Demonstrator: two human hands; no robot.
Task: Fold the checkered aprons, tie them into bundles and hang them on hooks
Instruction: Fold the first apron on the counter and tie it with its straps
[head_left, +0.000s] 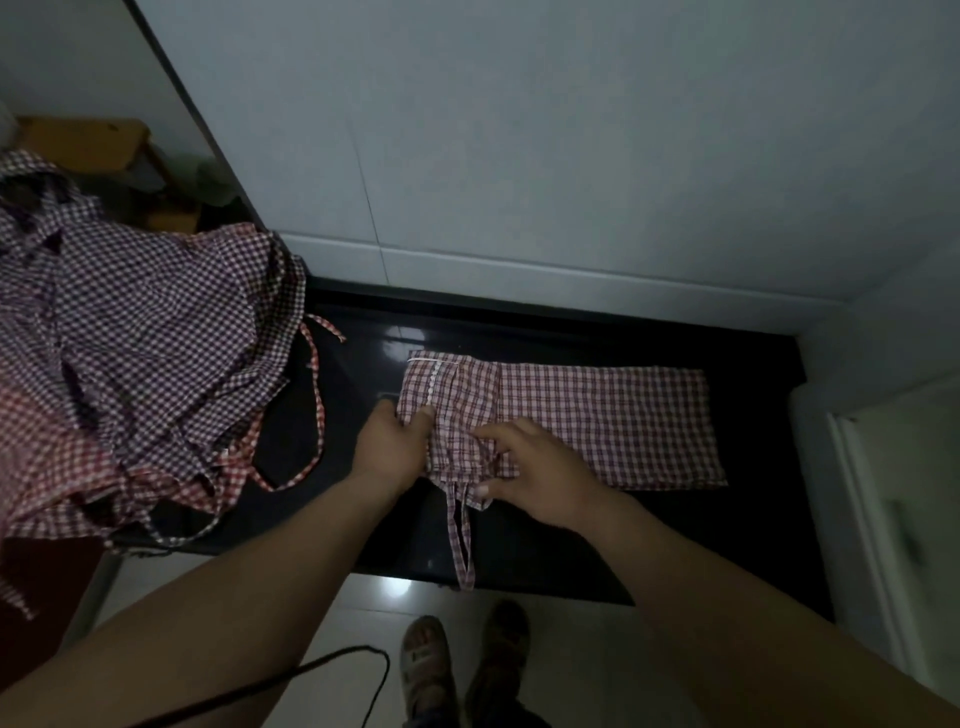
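A pink checkered apron (597, 415), folded into a long strip, lies flat on the black counter (753, 509). Its left end is doubled over and shows a white lace trim. My left hand (392, 441) pinches that end's left edge. My right hand (535, 467) presses and grips the doubled-over part near the front edge. The apron's ties (462, 545) dangle over the counter's front edge. A heap of purple and red checkered aprons (135, 364) sits at the left, with a red tie (317, 415) trailing onto the counter.
A grey tiled wall (519, 156) rises behind the counter. Cardboard boxes (93, 145) stand at the far left. My sandalled feet (462, 670) and a black cable (332, 660) are on the pale floor below. A white door frame (872, 519) stands at the right.
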